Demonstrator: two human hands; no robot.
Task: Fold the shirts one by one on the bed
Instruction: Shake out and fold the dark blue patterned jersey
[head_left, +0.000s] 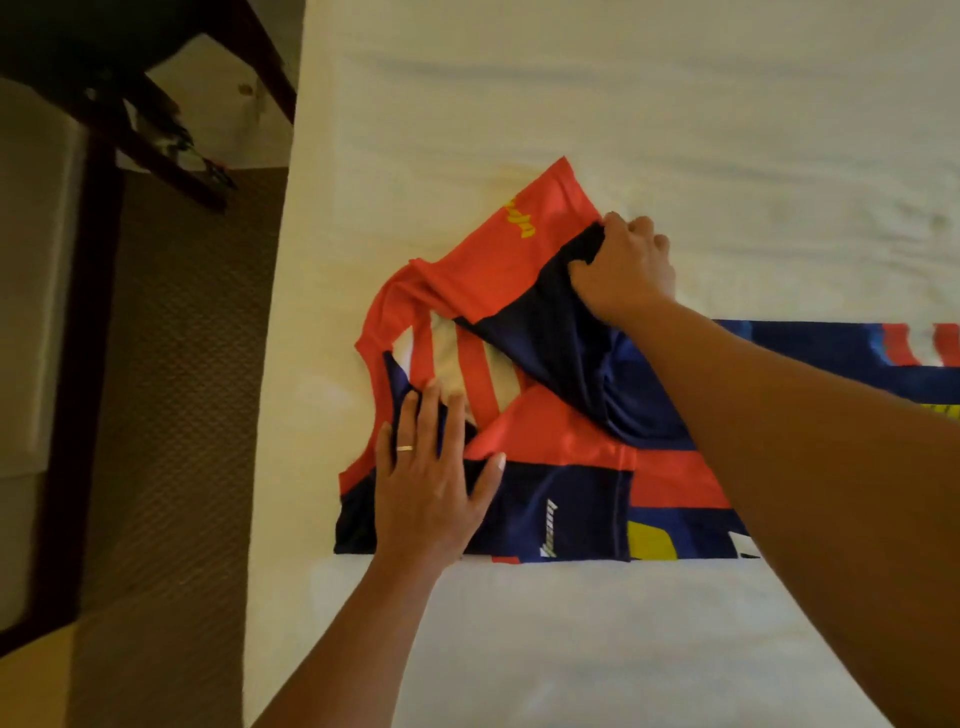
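Left hand (431, 478), fingers flat and spread, presses the red-and-navy shirt (550, 467) at frame centre. Up and right of it I see my right hand (626, 265) clutching a navy sleeve fold. White bed (571, 93) underneath; brown carpet (176, 364) and dark chair (104, 78) at left.

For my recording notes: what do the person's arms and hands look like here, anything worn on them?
Both forearms are bare, with no sleeves, gloves, watch or bracelet in view. The left hand wears a thin gold-coloured ring on one finger, and its thumbnail looks long and pale. The right hand shows no ring or other jewellery from this angle.
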